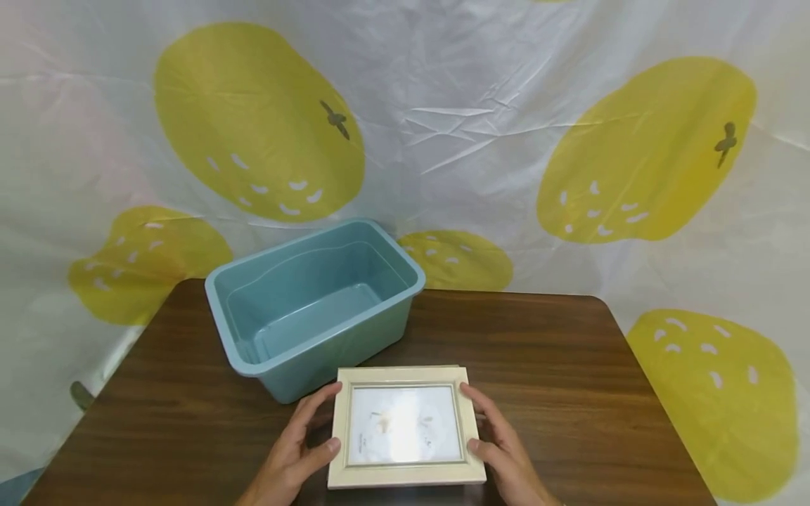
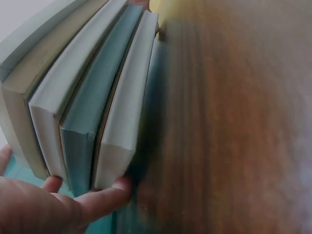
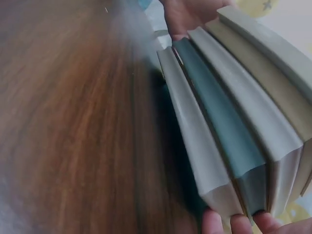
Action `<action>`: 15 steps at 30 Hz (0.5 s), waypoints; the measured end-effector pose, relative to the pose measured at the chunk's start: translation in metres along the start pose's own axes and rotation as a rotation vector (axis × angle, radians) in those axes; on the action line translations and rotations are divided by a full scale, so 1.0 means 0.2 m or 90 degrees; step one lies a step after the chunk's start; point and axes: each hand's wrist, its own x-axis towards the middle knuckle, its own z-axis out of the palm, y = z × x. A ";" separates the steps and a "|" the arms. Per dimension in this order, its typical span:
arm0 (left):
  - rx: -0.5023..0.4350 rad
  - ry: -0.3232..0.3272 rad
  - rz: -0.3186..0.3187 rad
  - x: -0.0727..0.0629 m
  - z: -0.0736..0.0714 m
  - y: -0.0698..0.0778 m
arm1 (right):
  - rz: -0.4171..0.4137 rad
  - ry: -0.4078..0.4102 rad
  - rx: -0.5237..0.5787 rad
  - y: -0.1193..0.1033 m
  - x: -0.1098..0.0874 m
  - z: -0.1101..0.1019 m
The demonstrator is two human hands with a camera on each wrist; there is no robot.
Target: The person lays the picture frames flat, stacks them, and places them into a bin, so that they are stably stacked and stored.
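Both hands hold a stack of several picture frames from its two sides. On top lies a cream picture frame, its glazed picture catching a bright glare. The wrist views show the layers below: beige, white, a teal picture frame and a white picture frame at the bottom. My left hand grips the left edge, thumb near the front and fingers farther back. My right hand grips the right edge likewise. A dark gap shows under the stack beside the tabletop; whether it touches cannot be told.
A blue-green plastic bin stands at an angle on the dark wooden table, just behind and left of the stack. Nothing shows inside it. A white curtain with yellow fruit prints hangs behind the table's back edge.
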 end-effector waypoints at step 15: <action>0.100 0.046 0.046 0.00 0.02 0.08 | 0.014 0.006 -0.021 -0.07 0.04 -0.02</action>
